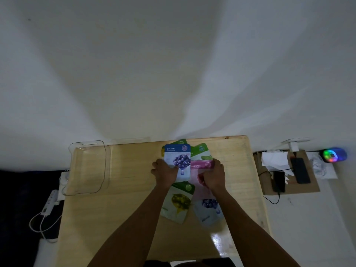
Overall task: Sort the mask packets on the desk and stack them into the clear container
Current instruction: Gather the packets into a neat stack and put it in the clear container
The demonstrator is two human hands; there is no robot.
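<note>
We see the wooden desk (134, 209) bare across its left and near parts, with the clear container (87, 168) standing at its far left corner, well apart from the packets. A blue Blueberry packet (178, 160) lies uppermost at the desk's far middle, over green ones. The left hand (165, 171) pinches its left edge. The right hand (214, 175) closes its fingers on the pink Pomegranate packet (201, 165) just beside.

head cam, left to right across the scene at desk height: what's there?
White power strip → clear container → left hand on the blueberry packet → pomegranate packet under the right hand → two phones on cardboard → glowing speaker.
</note>
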